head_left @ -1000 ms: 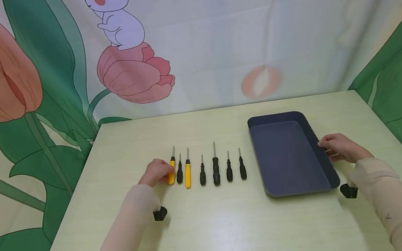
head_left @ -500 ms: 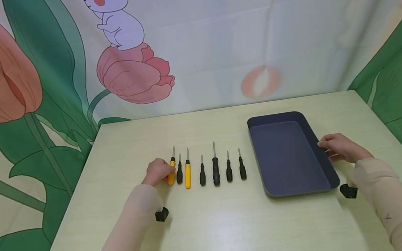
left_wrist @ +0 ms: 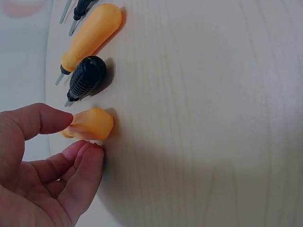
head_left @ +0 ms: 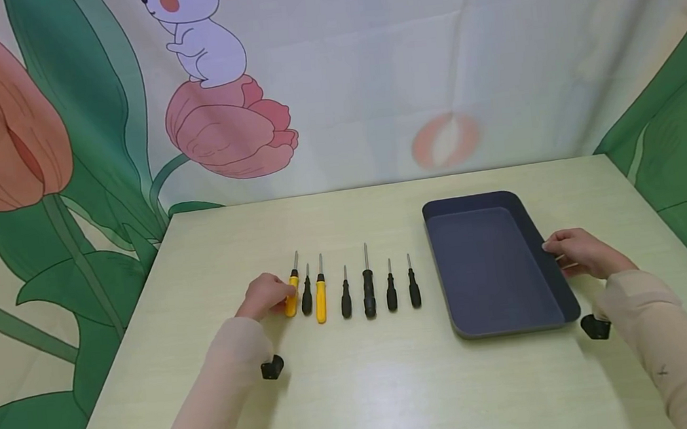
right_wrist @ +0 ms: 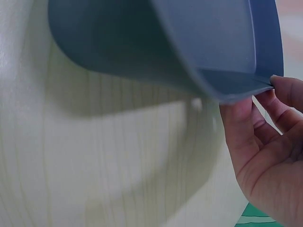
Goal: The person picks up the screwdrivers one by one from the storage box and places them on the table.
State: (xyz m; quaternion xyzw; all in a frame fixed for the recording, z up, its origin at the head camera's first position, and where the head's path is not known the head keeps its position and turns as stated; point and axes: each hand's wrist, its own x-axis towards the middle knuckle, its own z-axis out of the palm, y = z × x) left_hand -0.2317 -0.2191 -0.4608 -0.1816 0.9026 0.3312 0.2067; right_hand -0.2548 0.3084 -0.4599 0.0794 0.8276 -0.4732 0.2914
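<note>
My left hand [head_left: 265, 295] pinches the handle of a yellow screwdriver [left_wrist: 97, 124], the leftmost in a row lying on the table. In the left wrist view the thumb is on one side of that handle and the fingertips are on the other. Close beside it lies a short black screwdriver [head_left: 306, 296], then a second yellow screwdriver [head_left: 321, 299]. At the right, my right hand [head_left: 589, 252] pinches the right rim of a dark blue rectangular tray [head_left: 501, 269]. Its thumb lies on the rim in the right wrist view, with fingers against the outer wall.
Several black screwdrivers [head_left: 369, 294] continue the row toward the tray, tips pointing away from me. All of it is on a pale wood-look table [head_left: 359, 390]. Behind the far edge hangs a printed curtain [head_left: 357, 90] with tulips and a white cartoon animal.
My left hand and the yellow screwdriver in it have shifted very slightly left. The right hand and tray stay where they were.
</note>
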